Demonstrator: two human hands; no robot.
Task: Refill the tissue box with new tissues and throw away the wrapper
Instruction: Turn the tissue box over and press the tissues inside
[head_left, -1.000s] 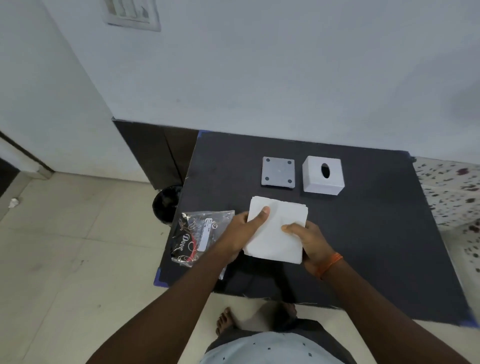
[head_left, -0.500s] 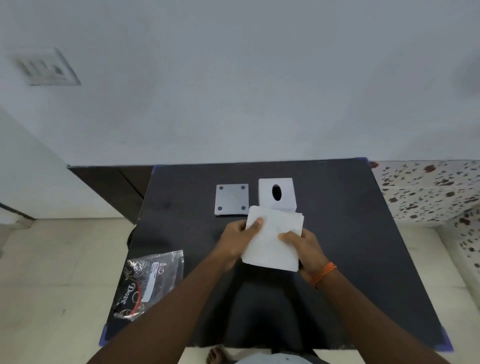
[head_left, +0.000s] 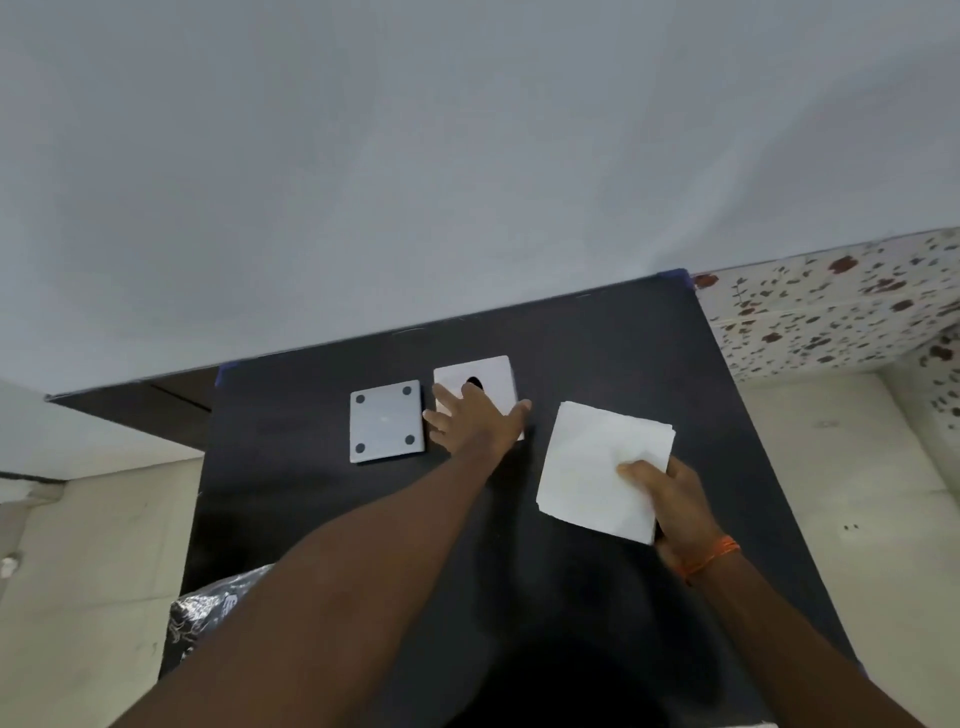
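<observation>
The white tissue box (head_left: 493, 382), with a dark oval slot on top, stands at the back of the black table (head_left: 597, 353). My left hand (head_left: 475, 421) lies spread over the box's near side, fingers apart and touching it. My right hand (head_left: 670, 501) pinches the near right corner of a white stack of tissues (head_left: 597, 467) to the right of the box. The box's grey base plate (head_left: 386, 420) lies flat just left of the box. The clear printed wrapper (head_left: 208, 618) rests at the table's front left edge, partly hidden by my left arm.
A pale wall rises right behind the table. Speckled tiles (head_left: 841, 306) sit to the right and beige floor (head_left: 88, 561) to the left. A dark cabinet (head_left: 156, 410) stands at the table's back left.
My left hand let go of the tissue stack and reached forward onto the box. My right hand carried the stack to the right. The camera tilted up, so the wrapper slid toward the lower left.
</observation>
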